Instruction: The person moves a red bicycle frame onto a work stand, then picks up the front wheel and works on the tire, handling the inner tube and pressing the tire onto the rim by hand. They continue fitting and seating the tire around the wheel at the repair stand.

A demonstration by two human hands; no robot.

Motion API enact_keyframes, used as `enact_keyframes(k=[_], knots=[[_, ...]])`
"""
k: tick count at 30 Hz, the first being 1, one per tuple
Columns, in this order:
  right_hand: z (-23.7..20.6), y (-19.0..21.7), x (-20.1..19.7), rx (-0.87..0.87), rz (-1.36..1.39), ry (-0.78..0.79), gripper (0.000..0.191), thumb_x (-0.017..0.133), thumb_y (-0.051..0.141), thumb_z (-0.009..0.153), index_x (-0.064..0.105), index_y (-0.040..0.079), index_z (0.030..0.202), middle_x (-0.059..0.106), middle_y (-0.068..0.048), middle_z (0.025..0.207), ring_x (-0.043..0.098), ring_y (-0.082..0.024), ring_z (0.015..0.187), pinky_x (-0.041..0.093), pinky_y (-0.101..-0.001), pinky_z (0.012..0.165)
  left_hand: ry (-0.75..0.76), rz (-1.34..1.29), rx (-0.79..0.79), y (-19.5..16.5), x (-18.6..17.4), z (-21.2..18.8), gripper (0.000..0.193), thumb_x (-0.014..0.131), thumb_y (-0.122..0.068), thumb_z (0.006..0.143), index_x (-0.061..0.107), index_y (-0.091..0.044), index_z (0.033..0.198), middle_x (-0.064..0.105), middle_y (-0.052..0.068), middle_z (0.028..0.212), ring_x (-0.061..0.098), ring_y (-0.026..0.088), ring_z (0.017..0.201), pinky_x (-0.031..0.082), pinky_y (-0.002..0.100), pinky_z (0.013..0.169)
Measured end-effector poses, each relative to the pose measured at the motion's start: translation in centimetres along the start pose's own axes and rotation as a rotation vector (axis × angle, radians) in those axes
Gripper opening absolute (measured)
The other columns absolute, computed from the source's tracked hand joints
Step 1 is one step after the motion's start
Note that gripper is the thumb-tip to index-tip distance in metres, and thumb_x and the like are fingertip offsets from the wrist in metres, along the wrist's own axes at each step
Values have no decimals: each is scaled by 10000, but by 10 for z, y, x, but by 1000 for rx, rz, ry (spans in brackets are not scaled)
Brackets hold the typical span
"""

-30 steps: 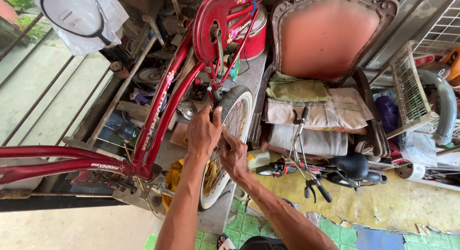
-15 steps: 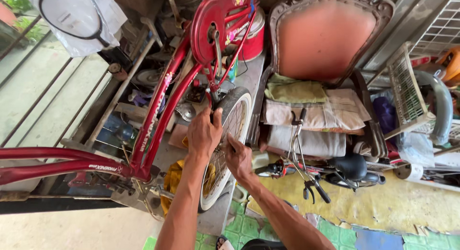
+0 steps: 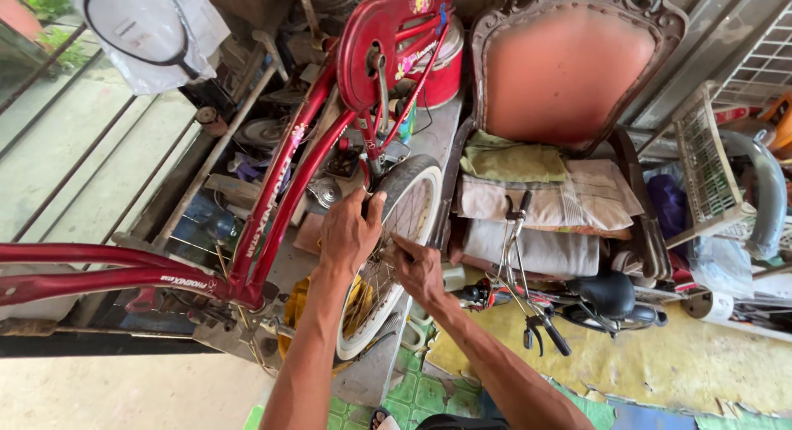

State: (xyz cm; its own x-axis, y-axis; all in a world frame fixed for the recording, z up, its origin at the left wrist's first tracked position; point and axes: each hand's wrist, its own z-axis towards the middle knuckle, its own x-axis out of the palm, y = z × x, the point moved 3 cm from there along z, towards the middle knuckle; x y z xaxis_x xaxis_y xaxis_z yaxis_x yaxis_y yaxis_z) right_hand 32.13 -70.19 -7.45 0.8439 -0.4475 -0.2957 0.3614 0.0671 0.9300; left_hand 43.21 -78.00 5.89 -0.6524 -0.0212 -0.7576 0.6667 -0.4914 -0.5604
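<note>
Bicycle wheel (image 3: 394, 257), white rim with grey tyre, mounted in red bicycle frame (image 3: 285, 191) turned upside down; still seated in the fork, tyre still on, so work judged at an early or middle stage, with nothing visibly removed.

Left hand (image 3: 351, 232): laid over the upper left edge of the wheel, fingers curled round tyre and rim, thumb side toward the frame; closed in a steadying grip on the wheel.

Right hand (image 3: 419, 269): just right of the left hand, touching the rim on the spoke side, fingers pinched together at the spokes; whether a small part or tool is held between them cannot be told.

Wheel position: directly under and between both hands, extending below the wrists toward green floor tiles (image 3: 412, 393).

Right of the right hand, near: small black bicycle (image 3: 569, 302) lying on its side, handlebar and saddle showing.

Beyond the hands: red chain guard (image 3: 388, 34), red round tin (image 3: 441, 67).

Further right and beyond: carved chair with pink back (image 3: 569, 75), folded cloths (image 3: 536, 199) stacked on its seat.

Far left: window bars (image 3: 91, 158).
</note>
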Motion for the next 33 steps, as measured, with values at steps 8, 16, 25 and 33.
enact_keyframes(k=[8,16,25,33], knots=[[7,-15,-8,6,-17,137,325,618,148,955,765,55,1229,718,-119,688,580,-114,561,511,-314,552,94,-18,70,-4,-5,-7,457,531,-409,1034,637,16,907,699,275,895,670,470,856,499,532,770],[17,-21,-16,29,184,265,261,651,141,982,757,22,1188,725,-147,774,580,-102,658,500,-325,576,158,-20,27,-2,0,-4,505,527,-461,1027,645,15,904,708,248,857,691,426,822,518,510,769],[12,-1,-12,-25,64,169,215,627,94,948,756,16,1101,733,-145,725,729,-189,632,553,-332,573,215,19,-33,-3,4,-2,672,647,-619,885,694,43,989,727,257,889,725,406,852,554,491,762],[4,2,-13,-171,-141,5,294,659,91,885,782,29,1145,770,-168,856,719,-168,645,565,-328,588,122,59,43,2,8,-2,693,649,-605,909,683,72,1053,718,295,909,700,458,892,546,513,778]])
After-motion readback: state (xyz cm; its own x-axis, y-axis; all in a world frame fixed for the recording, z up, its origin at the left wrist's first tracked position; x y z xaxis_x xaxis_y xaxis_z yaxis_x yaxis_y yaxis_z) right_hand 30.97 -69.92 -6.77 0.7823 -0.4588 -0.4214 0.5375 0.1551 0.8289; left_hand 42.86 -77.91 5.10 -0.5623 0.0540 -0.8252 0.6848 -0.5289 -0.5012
